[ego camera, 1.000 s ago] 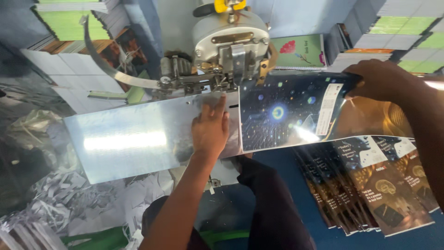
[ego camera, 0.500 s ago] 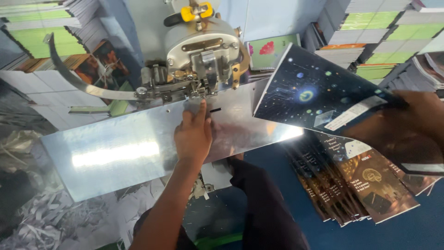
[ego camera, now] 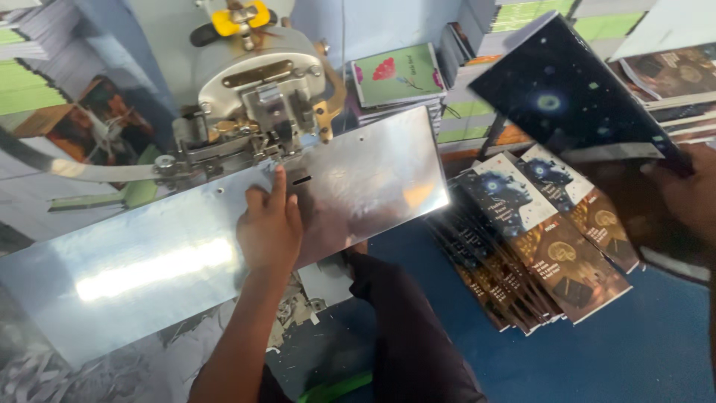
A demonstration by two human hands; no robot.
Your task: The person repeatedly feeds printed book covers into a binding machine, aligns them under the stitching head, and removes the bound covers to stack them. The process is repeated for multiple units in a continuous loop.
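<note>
Dark starry booklet (ego camera: 574, 93) now higher in gripping right hand (ego camera: 690, 198) (left hand (ego camera: 270, 227) flat on steel plate (ego camera: 149, 261))

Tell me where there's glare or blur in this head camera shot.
Head view: a bright glare streak lies on the metal plate beside the left hand; the dark booklet in the right hand is motion-blurred; the machine head looks sharp.
</note>
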